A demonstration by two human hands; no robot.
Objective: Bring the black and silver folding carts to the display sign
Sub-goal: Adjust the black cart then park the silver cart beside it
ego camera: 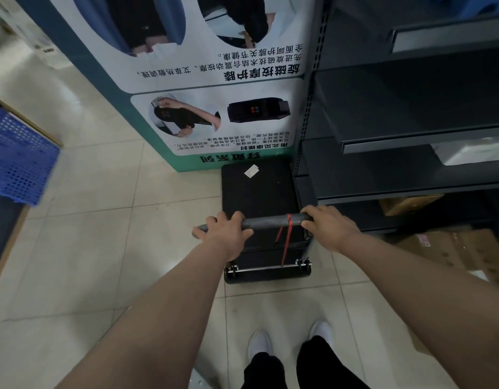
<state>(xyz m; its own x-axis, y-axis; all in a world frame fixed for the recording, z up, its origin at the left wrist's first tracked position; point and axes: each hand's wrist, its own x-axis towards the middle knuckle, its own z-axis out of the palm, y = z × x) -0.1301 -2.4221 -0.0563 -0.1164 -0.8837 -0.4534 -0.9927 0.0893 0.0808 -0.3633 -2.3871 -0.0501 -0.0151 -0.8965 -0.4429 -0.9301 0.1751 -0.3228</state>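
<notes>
Hands share one bar: the left hand [224, 233] and the right hand [328, 226] are both closed around the handle [270, 221], which runs crosswise. The black cart [259, 192] stretches straight ahead from it, its far edge against the display sign [186, 80], shelving [397, 169] just beside its right.

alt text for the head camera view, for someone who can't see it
Both hands, left hand and right hand, grip the handle of a black folding cart whose front edge meets the base of a display sign. Dark shelving stands on the right, over a tiled floor.
</notes>
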